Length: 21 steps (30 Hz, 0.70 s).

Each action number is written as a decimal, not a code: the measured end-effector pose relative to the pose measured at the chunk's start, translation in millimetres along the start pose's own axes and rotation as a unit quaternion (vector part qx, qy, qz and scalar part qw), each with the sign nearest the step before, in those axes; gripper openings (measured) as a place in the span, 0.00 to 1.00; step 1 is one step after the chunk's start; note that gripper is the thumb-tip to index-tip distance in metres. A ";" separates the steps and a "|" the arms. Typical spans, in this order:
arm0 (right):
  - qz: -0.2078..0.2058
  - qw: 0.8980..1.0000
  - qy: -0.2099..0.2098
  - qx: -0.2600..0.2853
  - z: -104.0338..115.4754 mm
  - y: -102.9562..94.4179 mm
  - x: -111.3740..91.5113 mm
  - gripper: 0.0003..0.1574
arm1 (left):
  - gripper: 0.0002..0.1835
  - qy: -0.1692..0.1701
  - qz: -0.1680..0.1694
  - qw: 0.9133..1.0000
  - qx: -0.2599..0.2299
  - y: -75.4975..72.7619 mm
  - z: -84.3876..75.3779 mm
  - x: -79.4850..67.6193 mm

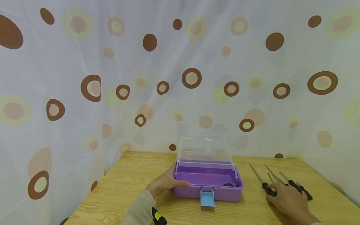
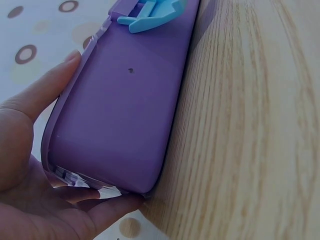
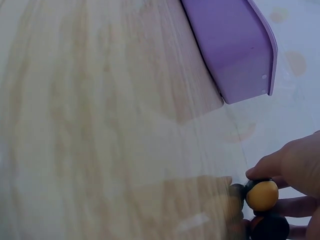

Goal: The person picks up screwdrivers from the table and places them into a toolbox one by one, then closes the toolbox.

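Note:
A purple toolbox (image 1: 185,192) stands on the wooden table, its clear lid (image 1: 205,148) raised and its light blue latch (image 1: 207,198) hanging down in front. My left hand (image 1: 164,182) grips the box's left end, thumb over the front rim and fingers along the end wall. Inside, toward the right, a small dark object (image 1: 228,185) shows partly. To the right of the box, my right hand (image 1: 291,200) pinches the black handle of a screwdriver (image 1: 257,175) between thumb and fingers. That handle's yellow end (image 3: 262,195) faces the right wrist camera.
Several other screwdrivers lie around the right hand, one with a black handle (image 1: 293,185). A black and yellow item (image 1: 158,218) sits by the left sleeve. Behind the table hangs a white curtain (image 1: 208,103) with brown and yellow spots.

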State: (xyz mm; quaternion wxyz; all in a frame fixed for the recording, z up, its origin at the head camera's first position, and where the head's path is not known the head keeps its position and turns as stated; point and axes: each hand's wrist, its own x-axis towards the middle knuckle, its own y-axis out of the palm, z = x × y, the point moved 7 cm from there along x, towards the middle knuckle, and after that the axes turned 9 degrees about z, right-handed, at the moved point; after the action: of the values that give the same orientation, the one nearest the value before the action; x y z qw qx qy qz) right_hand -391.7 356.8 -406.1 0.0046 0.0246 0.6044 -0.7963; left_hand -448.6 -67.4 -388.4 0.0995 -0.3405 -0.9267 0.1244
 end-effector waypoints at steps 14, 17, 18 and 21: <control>-0.035 0.998 0.000 0.049 -3.6 -3.9 -2.3 0.31 | 0.62 -0.007 -0.005 1.000 0.007 -1.0 0.9 -0.2; -0.043 0.998 0.000 0.056 -3.6 -5.2 -3.0 0.30 | 0.62 -0.011 -0.006 1.000 0.011 -1.5 2.1 -0.4; -0.047 0.997 -0.001 0.060 -3.4 -5.5 -3.7 0.30 | 0.62 -0.012 -0.006 1.000 0.012 -1.7 2.5 -0.3; -0.064 0.995 -0.001 0.072 -2.5 -7.5 -6.8 0.30 | 0.63 -0.010 -0.004 1.000 0.011 -1.7 3.4 0.2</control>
State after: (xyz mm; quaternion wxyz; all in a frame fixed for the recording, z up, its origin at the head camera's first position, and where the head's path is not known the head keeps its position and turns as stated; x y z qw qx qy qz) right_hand -385.1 361.1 -399.3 -0.0475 -0.0149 0.5457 -0.8365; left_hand -450.7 -69.0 -391.2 0.0943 -0.3348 -0.9273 0.1380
